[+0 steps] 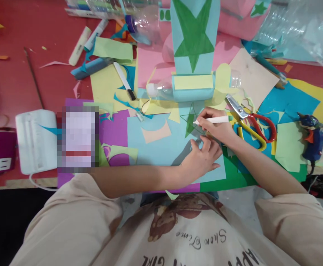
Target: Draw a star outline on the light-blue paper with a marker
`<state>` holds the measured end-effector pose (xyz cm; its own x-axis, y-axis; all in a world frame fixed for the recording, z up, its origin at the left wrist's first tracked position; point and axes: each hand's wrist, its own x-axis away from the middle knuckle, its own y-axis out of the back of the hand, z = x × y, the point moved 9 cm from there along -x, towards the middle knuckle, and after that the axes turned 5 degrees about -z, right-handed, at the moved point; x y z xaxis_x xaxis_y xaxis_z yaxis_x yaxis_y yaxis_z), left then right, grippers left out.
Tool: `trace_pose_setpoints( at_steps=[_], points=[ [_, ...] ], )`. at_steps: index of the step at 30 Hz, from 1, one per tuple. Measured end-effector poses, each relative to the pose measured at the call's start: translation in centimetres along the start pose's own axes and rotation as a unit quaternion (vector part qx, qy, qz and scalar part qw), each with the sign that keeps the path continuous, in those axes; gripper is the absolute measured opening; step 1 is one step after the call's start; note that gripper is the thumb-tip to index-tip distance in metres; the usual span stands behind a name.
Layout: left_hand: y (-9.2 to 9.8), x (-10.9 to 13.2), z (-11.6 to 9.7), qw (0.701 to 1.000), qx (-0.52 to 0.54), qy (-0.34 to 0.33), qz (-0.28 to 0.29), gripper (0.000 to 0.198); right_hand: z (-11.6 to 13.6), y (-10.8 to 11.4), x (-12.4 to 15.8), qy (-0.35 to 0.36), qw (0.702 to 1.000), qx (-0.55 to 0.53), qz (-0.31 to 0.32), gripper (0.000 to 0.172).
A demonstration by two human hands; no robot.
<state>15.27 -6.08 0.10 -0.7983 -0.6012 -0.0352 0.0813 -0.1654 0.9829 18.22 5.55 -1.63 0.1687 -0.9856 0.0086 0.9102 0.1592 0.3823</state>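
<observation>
Blue paper [161, 149] on the desk [17, 81], star [189, 125] part-coloured green: right hand [216, 129] closed round a white marker [212, 119], tip on the star; left hand [202, 159] open, empty, pressing the paper; colouring seemingly midway, the rest needing a steady sheet.

This looks like a craft corner, either a hobby workshop or an art classroom; I cannot tell which. The red table [17, 81] is covered with sheets of coloured paper [161, 149] and cut scraps lying one over another. Scissors [251, 120] with red and yellow handles, a blue glue gun [313, 138], several markers [79, 46] and clear plastic bottles [157, 89] lie among them — all things for handmade paper work.
</observation>
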Motion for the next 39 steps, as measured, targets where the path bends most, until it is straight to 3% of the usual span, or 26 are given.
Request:
trace_pose_setpoints(
  at_steps=[5,13,17,27,39],
  points=[
    [0.0,0.1,0.0,1.0,-0.002,0.003,-0.009,0.048,0.0,-0.3,0.0,-0.006,1.0,-0.008,0.019,0.014],
    [0.2,0.2,0.0,0.999,-0.019,0.009,-0.045,0.048,-0.9,0.1,-0.4,-0.049,0.988,-0.145,-0.013,0.008],
    [0.1,0.2,0.0,0.999,-0.017,0.006,-0.038,0.049,-0.4,-0.3,-0.4,-0.024,0.993,-0.116,0.011,0.012],
    [0.2,0.3,0.2,0.998,-0.024,0.001,-0.053,0.047,1.1,-1.2,-1.2,0.018,0.999,-0.042,-0.008,0.035],
    [0.1,0.4,0.2,0.998,-0.03,-0.011,-0.051,0.051,1.1,-1.5,-1.2,0.039,0.999,-0.004,0.012,0.035]
  ],
)
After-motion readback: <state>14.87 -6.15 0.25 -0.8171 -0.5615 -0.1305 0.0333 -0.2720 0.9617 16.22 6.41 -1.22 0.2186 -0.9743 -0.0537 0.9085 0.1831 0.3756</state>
